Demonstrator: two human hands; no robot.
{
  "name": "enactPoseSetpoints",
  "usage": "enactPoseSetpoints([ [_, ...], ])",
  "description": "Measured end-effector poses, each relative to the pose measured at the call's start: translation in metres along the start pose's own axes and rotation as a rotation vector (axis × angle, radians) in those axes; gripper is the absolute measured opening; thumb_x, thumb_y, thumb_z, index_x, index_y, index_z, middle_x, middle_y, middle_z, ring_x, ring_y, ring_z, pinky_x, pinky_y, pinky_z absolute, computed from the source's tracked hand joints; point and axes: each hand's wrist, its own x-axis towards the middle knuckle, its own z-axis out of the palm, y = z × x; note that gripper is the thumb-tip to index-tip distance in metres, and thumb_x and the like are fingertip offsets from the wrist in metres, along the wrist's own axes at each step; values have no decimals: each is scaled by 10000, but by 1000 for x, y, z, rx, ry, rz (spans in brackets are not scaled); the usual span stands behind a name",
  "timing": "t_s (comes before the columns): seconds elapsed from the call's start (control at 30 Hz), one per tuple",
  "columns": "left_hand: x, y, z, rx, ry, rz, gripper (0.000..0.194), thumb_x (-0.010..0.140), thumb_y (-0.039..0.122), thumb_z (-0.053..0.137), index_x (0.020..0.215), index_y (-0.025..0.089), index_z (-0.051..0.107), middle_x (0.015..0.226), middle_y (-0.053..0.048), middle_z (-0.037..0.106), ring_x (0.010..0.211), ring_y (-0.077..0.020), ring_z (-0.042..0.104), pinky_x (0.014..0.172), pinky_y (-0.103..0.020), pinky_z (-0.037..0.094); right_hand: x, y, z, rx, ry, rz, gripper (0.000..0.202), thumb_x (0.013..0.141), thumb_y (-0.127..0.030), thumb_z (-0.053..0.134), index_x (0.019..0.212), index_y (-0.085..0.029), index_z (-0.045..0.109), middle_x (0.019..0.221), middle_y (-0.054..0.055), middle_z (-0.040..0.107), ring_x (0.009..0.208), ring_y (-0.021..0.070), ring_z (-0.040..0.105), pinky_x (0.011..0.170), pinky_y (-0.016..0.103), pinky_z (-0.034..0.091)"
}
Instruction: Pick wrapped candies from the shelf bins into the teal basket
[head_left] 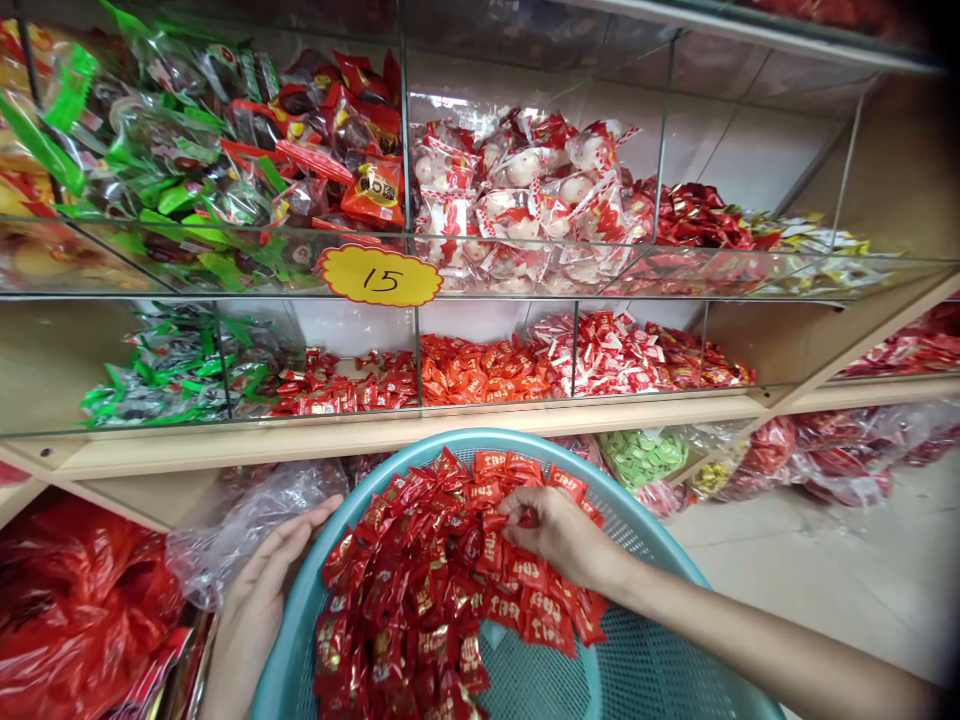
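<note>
Red sweets [431, 590]: heaped in the basket [660, 655]; probably light, slick-wrapped, best pinched by a wrapper end.
Basket rim: likely firm enough to hold.
Left hand [259, 585]: fingers extended alongside the rim, nothing grasped.
Right hand [555, 530]: fingers curled among sweets; grip uncertain.

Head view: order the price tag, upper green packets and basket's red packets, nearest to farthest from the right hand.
1. Red packets: in the basket, touching the right hand.
2. Price tag: ahead, left.
3. Green packets: far upper left.
</note>
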Motion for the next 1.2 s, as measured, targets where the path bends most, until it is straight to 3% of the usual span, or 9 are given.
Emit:
enactPoseSetpoints([
  [0.2, 1, -1, -1, 2, 12, -15, 220, 668, 365, 670, 835, 225, 700, 1086, -25, 721, 1130, -279, 582, 998, -385, 423, -1, -2, 7, -450, 53, -146, 80, 760, -130, 516, 778, -190, 567, 774, 31, 649, 682, 163, 572, 577, 266, 324],
  [0.37, 3, -3, -1, -36, 3, -25, 228, 662, 358, 681, 845, 222, 698, 1087, -28, 719, 1118, -279, 590, 1012, -395, 410, -3, 0, 14, -549, 27, -140, 16, 788, -202, 547, 793, -197, 561, 763, 28, 647, 646, 157, 575, 536, 267, 267],
  [0.5, 6, -7, -6, -60, -11, -36, 249, 675, 376, 683, 869, 221, 707, 1123, -27, 705, 1184, -271, 539, 1050, -380, 365, 3, -20, -5, -546, 66, -189, 181, 825, -355, 569, 739, -195, 565, 704, 27, 625, 599, 149, 551, 523, 271, 268],
  [0.6, 9, -10, -11, -51, -59, -42, 254, 683, 392, 685, 873, 226, 716, 1150, -18, 695, 1212, -248, 516, 1057, -333, 352, 29, -48, -38, -489, 205, -246, 238, 865, -376, 517, 737, -187, 580, 651, 26, 599, 568, 138, 517, 534, 270, 296],
  [0.73, 10, -10, -13, -33, -79, -38, 259, 683, 402, 689, 876, 233, 724, 1141, -16, 701, 1207, -239, 523, 1045, -316, 370, 89, -74, -73, -440, 274, -432, 90, 830, -198, 535, 850, -178, 620, 781, 24, 613, 689, 135, 533, 629, 246, 361],
  [0.87, 9, -6, -8, -57, -39, -20, 245, 642, 394, 713, 812, 218, 731, 1071, -30, 729, 1192, -262, 536, 1012, -321, 412, 143, -78, -69, -467, 75, -529, 348, 728, -106, 634, 1069, -174, 630, 966, 53, 583, 850, 156, 539, 764, 255, 394],
  [0.97, 8, -6, -7, -50, -44, -19, 237, 658, 384, 705, 827, 219, 726, 1087, -26, 723, 1187, -254, 540, 1016, -320, 406, 165, -79, -56, -489, -42, -546, 379, 674, -57, 659, 1040, -157, 662, 975, 59, 565, 860, 160, 531, 777, 249, 395],
  [1.1, 7, -5, -6, -47, -27, -49, 241, 671, 380, 696, 856, 228, 715, 1109, -9, 713, 1180, -248, 546, 1048, -346, 367, 173, -80, -53, -389, -16, -564, 221, 652, -74, 677, 866, -130, 668, 880, 38, 583, 796, 142, 517, 752, 253, 391],
  [1.2, 5, -3, -5, -18, -37, -34, 219, 697, 373, 668, 862, 235, 711, 1139, 1, 699, 1205, -231, 522, 1076, -346, 324, 163, -82, -63, -97, 67, -572, 136, 677, -186, 690, 773, -132, 611, 763, -1, 575, 680, 109, 487, 670, 249, 396],
])
